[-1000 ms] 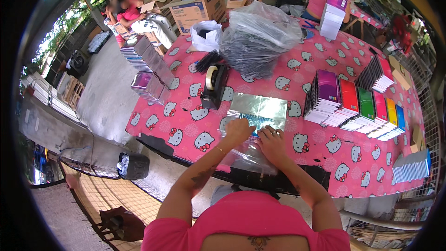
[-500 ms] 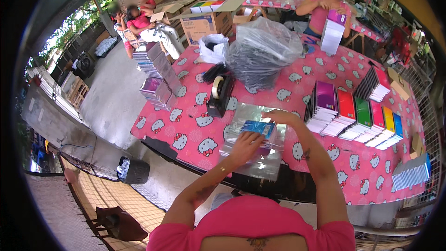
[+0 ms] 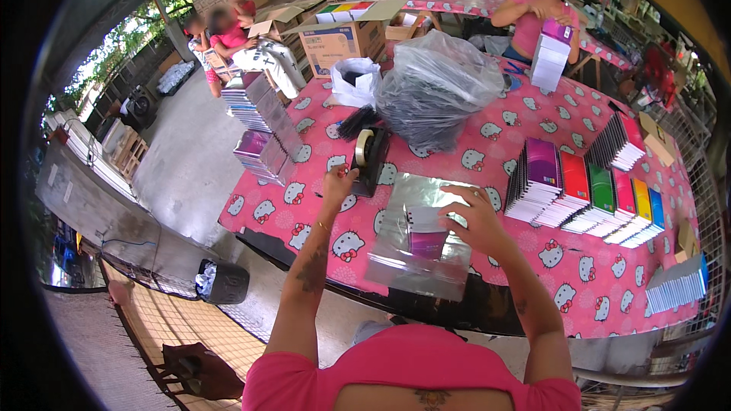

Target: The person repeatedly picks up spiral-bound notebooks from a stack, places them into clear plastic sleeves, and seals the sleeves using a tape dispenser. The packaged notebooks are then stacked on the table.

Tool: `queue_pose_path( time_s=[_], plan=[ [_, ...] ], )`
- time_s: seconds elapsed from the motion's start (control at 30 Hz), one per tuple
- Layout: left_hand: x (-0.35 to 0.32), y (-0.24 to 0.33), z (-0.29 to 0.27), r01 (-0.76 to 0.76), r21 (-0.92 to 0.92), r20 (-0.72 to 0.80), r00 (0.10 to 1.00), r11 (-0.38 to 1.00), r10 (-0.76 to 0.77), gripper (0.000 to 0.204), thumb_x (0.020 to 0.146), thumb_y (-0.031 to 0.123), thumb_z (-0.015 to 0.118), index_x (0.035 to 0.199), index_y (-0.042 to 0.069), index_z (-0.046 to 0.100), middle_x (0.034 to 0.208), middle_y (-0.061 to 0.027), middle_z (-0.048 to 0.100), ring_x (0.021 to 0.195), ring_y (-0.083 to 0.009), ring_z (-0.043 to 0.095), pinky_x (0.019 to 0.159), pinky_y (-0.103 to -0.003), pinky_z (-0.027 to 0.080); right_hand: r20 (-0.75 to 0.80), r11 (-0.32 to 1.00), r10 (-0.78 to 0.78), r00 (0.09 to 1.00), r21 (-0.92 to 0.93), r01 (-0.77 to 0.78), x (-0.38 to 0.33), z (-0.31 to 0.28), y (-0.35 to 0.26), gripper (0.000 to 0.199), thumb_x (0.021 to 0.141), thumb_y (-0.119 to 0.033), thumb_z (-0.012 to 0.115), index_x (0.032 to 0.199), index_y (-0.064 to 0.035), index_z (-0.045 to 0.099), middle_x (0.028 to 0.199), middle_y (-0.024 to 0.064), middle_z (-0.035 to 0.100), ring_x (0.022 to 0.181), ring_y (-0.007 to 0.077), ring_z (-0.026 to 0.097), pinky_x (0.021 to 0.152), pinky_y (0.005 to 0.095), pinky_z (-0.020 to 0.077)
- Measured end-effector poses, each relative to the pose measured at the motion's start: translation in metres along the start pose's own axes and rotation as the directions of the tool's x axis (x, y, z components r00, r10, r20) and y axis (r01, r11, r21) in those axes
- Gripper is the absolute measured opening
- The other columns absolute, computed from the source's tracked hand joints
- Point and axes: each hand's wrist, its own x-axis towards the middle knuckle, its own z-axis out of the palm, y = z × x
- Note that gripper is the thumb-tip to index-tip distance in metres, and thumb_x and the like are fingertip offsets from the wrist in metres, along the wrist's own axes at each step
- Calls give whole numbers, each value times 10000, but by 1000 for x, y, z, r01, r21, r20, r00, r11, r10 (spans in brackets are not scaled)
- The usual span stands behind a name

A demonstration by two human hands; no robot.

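At the near end of the black tape dispenser (image 3: 371, 161), my left hand (image 3: 339, 185) has its thumb and fingers pinched together; anything between them is too small to make out. My right hand (image 3: 478, 219) is open, with fingers curved and apart, over the right side of a clear plastic bag (image 3: 392, 265). Through the bag shows a small bundle of notebooks with a purple cover (image 3: 428, 245) nearest me and a pale part beyond it. The bag lies flat at the table's near edge.
Upright rows of coloured notebooks (image 3: 542, 164) stand at right, blue ones (image 3: 678, 289) near the corner. Notebook stacks (image 3: 259, 156) rise at left. A large plastic bag of dark items (image 3: 434, 91) sits beyond the dispenser. Across the table, a person (image 3: 537, 11) handles a tall notebook stack (image 3: 550, 61).
My left hand has left the bundle and moved over to the tape dispenser. My right hand has lifted and drawn back toward me. The blue cover seen on the bundle no longer shows.
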Motion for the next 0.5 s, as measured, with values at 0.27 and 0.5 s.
queue_pose_path(
  time_s=[0.27,0.5],
  plan=[
    [-18,-30,5,487,-522,339,872,700,-353,182,891,180,671,1009,43,698,774,-10,647,674,-114,591,601,-252,458,-39,989,119,992,-81,-122,16,31,-47,351,856,-336,704,1148,-144,673,1145,34,649,1080,235,602,1014,449,350],
    [-5,-26,-22,47,476,254,949,878,-189,196,890,164,684,1028,24,677,843,-91,698,767,-172,666,713,-337,530,27,963,210,977,-177,-202,19,48,-51,319,846,-335,697,1090,-129,700,969,38,698,956,227,654,962,431,373]
  ],
)
